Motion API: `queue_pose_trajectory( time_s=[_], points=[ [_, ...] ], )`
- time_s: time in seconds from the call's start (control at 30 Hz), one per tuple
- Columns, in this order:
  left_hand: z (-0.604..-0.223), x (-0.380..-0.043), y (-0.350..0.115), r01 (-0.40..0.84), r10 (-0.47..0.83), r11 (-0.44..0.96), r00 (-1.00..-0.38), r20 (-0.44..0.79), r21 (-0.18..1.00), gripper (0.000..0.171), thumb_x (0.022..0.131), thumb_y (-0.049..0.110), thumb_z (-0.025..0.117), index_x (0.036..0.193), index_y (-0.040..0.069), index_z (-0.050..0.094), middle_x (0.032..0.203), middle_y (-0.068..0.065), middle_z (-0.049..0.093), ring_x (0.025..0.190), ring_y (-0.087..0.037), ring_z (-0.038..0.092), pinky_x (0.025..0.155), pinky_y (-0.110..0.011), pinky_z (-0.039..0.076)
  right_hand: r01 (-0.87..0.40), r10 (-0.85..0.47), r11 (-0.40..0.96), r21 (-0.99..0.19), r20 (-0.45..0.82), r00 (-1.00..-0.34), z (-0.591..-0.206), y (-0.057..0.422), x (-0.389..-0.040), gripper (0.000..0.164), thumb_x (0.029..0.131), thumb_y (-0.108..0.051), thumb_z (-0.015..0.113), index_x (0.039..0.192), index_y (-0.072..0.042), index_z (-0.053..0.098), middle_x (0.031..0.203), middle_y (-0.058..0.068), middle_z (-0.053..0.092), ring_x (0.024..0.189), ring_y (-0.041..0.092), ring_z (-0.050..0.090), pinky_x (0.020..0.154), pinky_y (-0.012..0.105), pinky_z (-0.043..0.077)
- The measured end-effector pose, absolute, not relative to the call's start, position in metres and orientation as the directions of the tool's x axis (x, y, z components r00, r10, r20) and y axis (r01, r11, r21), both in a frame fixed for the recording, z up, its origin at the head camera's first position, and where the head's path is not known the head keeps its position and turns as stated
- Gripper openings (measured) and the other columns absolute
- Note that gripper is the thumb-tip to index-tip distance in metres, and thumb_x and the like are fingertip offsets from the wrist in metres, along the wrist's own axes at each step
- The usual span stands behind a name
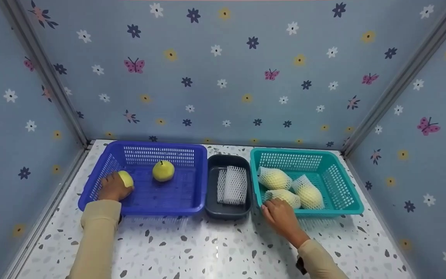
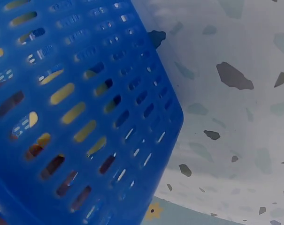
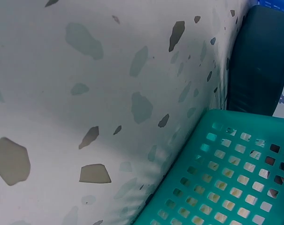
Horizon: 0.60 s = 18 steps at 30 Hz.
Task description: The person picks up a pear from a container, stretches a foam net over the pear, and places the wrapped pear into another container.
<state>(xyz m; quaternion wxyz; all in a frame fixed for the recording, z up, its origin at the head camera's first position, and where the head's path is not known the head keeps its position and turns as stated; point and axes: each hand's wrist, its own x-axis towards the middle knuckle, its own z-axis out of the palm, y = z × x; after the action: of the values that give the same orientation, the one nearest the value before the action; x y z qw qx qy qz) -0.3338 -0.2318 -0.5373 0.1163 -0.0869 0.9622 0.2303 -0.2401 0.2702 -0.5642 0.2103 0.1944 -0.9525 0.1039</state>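
Observation:
In the head view my left hand (image 1: 112, 187) reaches over the near-left wall of the blue basket (image 1: 161, 211) and grips a yellow-green pear (image 1: 126, 178). Another pear (image 1: 163, 171) stands stem up further right in this basket. My right hand (image 1: 279, 216) crosses the front rim of the teal basket (image 1: 335, 211), its fingers on the left end of a net-wrapped pear (image 1: 285, 197). Two more pears in white foam netting (image 1: 275, 179) lie beside it. Through the left wrist view's blue slots (image 2: 76, 112), bits of yellow and fingers show.
Between the baskets stands a dark grey tray (image 1: 229, 214) holding white foam net sleeves (image 1: 235, 185). All sit on a speckled white tabletop (image 1: 192, 248). Flower-patterned panels (image 1: 215, 97) rise behind and at both sides.

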Motion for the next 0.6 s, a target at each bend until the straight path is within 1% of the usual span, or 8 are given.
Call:
queue_pose_trajectory(
  time_s=[0.13,0.23,0.37,0.5,0.6],
  points=[
    [-0.539,-0.335,-0.228,-0.233,-0.15,0.881,-0.963,-0.224,0.412,0.076,0.085,0.025,0.053,0.128,-0.019,0.008,0.121,-0.039,0.019,0.113,-0.052,0.016,0.086,-0.064,0.026,-0.403,-0.318,0.907,-0.124,0.425,-0.847,-0.564,0.27,-0.24,0.025,0.091,-0.03,0.042,0.082,-0.015,0.06,0.073,-0.005,0.053,0.067,0.012,0.048,0.065,0.033,0.042],
    [-0.54,-0.336,-0.224,-0.243,-0.176,0.877,-0.965,-0.194,0.414,0.073,0.083,0.022,0.056,0.125,-0.022,0.014,0.118,-0.04,0.018,0.111,-0.053,0.018,0.086,-0.062,0.028,-0.39,-0.307,0.911,-0.138,0.405,-0.861,-0.563,0.269,-0.24,0.026,0.092,-0.031,0.042,0.082,-0.015,0.06,0.073,-0.005,0.053,0.068,0.012,0.047,0.066,0.033,0.042],
    [-0.54,-0.335,-0.222,-0.248,-0.183,0.858,-0.966,-0.184,0.45,0.072,0.08,0.018,0.059,0.123,-0.022,0.017,0.116,-0.042,0.018,0.109,-0.057,0.02,0.088,-0.061,0.026,-0.376,-0.298,0.915,-0.144,0.386,-0.873,-0.562,0.269,-0.24,0.027,0.092,-0.032,0.041,0.083,-0.015,0.06,0.075,-0.005,0.053,0.069,0.012,0.048,0.068,0.034,0.043],
    [-0.539,-0.333,-0.22,-0.218,-0.148,0.844,-0.973,-0.178,0.49,0.071,0.077,0.013,0.061,0.122,-0.021,0.018,0.113,-0.043,0.026,0.107,-0.057,0.029,0.089,-0.06,0.026,-0.373,-0.295,0.915,-0.153,0.378,-0.878,-0.563,0.269,-0.24,0.026,0.091,-0.031,0.042,0.085,-0.015,0.061,0.076,-0.005,0.055,0.07,0.013,0.049,0.07,0.035,0.044],
    [-0.539,-0.331,-0.22,-0.203,-0.132,0.837,-0.976,-0.172,0.507,0.069,0.075,0.011,0.061,0.12,-0.02,0.019,0.11,-0.042,0.031,0.104,-0.056,0.033,0.088,-0.058,0.028,-0.374,-0.294,0.913,-0.162,0.374,-0.88,-0.564,0.269,-0.24,0.026,0.091,-0.031,0.042,0.084,-0.015,0.061,0.076,-0.005,0.055,0.07,0.013,0.049,0.07,0.035,0.044]
  ],
)
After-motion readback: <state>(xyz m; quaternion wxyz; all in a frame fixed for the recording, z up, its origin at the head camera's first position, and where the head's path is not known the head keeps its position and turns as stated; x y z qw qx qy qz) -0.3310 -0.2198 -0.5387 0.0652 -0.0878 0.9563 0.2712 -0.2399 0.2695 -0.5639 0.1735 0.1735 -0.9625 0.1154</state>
